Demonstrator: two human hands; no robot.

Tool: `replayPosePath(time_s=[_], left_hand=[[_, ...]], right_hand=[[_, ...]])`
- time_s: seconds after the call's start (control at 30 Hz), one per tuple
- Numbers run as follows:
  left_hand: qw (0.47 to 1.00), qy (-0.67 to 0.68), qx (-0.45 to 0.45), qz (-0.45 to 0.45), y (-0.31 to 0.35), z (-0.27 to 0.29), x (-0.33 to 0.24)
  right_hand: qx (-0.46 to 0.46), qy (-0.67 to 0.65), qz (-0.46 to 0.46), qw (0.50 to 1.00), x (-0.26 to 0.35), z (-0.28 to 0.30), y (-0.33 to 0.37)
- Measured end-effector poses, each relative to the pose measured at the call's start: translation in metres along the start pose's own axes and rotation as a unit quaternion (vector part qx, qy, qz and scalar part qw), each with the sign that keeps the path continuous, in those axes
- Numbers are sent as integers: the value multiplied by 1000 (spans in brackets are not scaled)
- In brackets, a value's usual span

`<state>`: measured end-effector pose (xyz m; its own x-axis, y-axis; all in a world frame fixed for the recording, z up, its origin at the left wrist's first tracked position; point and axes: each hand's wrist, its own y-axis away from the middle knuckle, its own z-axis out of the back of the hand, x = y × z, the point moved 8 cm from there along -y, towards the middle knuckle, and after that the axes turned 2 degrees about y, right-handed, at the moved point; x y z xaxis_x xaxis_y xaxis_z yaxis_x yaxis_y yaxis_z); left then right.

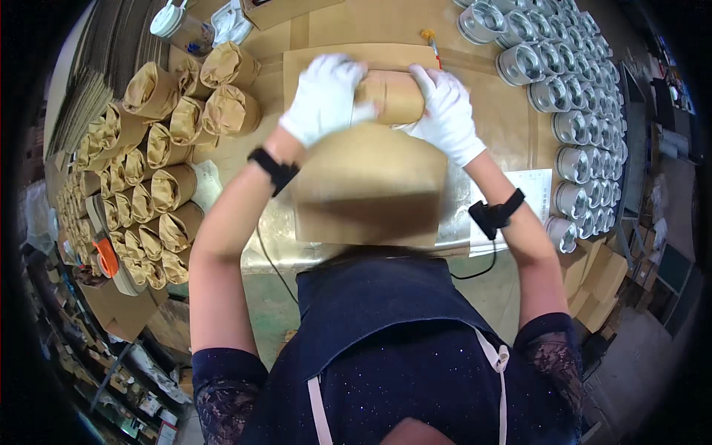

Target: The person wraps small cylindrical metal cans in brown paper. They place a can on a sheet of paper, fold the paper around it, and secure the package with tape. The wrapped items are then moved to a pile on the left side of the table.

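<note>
A cylinder wrapped in brown kraft paper [393, 96] lies on its side at the far middle of the table, between my hands. My white-gloved left hand [323, 96] curls over its left end, slightly blurred, with the thumb along the near side. At its right end, my white-gloved right hand [447, 111] grips with bent fingers. What the paper encloses is hidden. Just nearer to me, a curved piece of brown paper [371, 170] bulges up over flat brown sheets [363, 230].
Many paper-wrapped cylinders [175, 185] with crumpled ends stand at the left. Orange-handled scissors [106, 256] lie by them. Rows of clear glass jars [571, 127] line the right. A lidded jar [182, 28] stands far left. Stacked cardboard [85, 96] fills the left edge; a printed sheet [530, 196] lies right.
</note>
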<state>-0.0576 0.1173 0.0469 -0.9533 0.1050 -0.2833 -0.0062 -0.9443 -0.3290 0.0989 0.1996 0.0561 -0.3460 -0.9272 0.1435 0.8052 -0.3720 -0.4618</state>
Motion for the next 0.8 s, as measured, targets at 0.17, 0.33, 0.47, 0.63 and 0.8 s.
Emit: replayPosePath(time_s=[0.17,0.33,0.47,0.63,0.8], left_hand=[[988,-147,-45,4,46,-58,12],[876,267,-113,385,49,-43,46],[828,268,-5,493,44,-74,3],[752,387,-97,524,49,-90,-1],[616,583,-282,449,78,-92,-7]], right_hand=[[-23,-57,-57,996,3,-21,12],[-36,-71,-73,994,5,-16,22],[-11,-73,-7,997,-4,-19,35],[158,-154,-166,961,-53,-43,43],[-7,-436,-446,782,-18,-33,49]])
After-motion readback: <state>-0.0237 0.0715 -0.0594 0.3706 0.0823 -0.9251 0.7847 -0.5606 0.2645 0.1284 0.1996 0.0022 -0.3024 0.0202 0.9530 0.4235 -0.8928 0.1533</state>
